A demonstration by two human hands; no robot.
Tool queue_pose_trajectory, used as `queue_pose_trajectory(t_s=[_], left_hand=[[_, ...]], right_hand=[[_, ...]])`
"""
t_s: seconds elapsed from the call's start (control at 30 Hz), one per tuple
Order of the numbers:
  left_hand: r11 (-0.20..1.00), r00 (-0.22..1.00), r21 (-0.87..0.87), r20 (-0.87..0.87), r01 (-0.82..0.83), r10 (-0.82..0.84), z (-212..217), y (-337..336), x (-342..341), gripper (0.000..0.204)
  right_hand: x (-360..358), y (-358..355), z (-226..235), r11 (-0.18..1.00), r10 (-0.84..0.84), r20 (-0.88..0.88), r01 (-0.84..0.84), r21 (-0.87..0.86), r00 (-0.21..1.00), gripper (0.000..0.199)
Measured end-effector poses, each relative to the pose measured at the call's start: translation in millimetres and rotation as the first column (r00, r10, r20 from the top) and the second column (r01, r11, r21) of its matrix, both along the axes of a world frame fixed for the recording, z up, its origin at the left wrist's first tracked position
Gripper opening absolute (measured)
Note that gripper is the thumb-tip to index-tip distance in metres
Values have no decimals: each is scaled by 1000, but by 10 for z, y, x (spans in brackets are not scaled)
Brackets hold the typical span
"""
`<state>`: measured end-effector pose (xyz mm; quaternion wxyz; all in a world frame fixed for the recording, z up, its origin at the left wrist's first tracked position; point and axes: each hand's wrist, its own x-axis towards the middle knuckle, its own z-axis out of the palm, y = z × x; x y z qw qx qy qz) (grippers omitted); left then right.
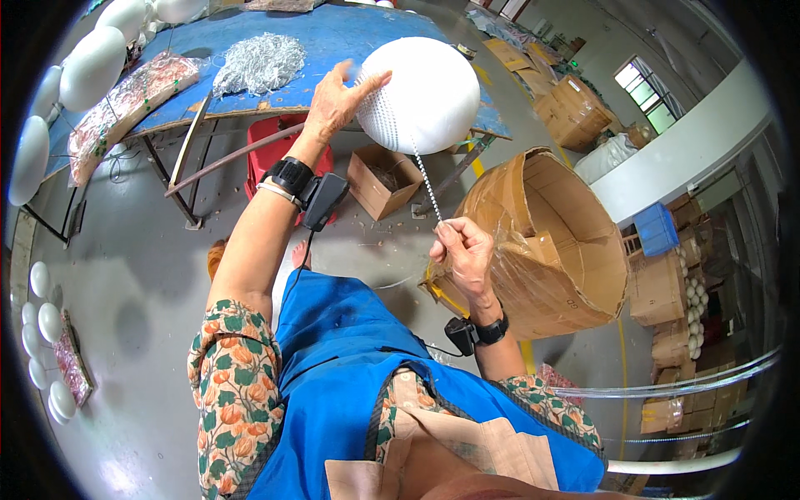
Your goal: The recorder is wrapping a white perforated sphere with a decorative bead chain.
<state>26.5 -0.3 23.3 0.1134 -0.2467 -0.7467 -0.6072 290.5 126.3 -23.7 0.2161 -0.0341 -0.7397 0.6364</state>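
Observation:
A large white ball (429, 96) is up in front of me, over the near edge of the blue table. Rows of silvery beaded trim (380, 123) cover its left side. My left hand (335, 107) is against that side, its thumb over the rows and its other fingers spread at the ball's edge. From the ball's underside a loose length of the trim runs down to my right hand (467, 254), which pinches its end between thumb and fingertips. The strand is taut and nearly straight. What bears the ball from behind is hidden.
A tangled heap of silvery strands (260, 63) lies on the blue table (329, 29). White balls on sticks (92, 68) stand in a wrapped block (133, 104) at left. Close by my right arm is a big open carton (542, 250); a small box (382, 185) and red stool (265, 154) sit below the table.

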Motion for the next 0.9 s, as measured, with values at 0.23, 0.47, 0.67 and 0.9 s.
queue_pose_trajectory(t_s=[0.23, 0.47, 0.67, 0.9], left_hand=[[999, 997, 45, -73, -28, 31, -16, 96, -1, 89], [996, 993, 62, -91, -69, 75, -66, 140, -78, 78], [997, 993, 36, -94, -66, 69, -73, 160, -49, 62], [984, 975, -13, -133, 179, -180, 1, 23, 137, 74]], right_hand=[[-9, -60, -126, 998, 13, 30, -11, -62, 999, 18], [-50, -93, -111, 1000, -22, 60, 22, 1, 998, 19], [-174, -84, -168, 997, -29, 13, 30, -67, 999, 20], [-307, -35, -172, 996, -45, -21, 43, -74, 999, 21]])
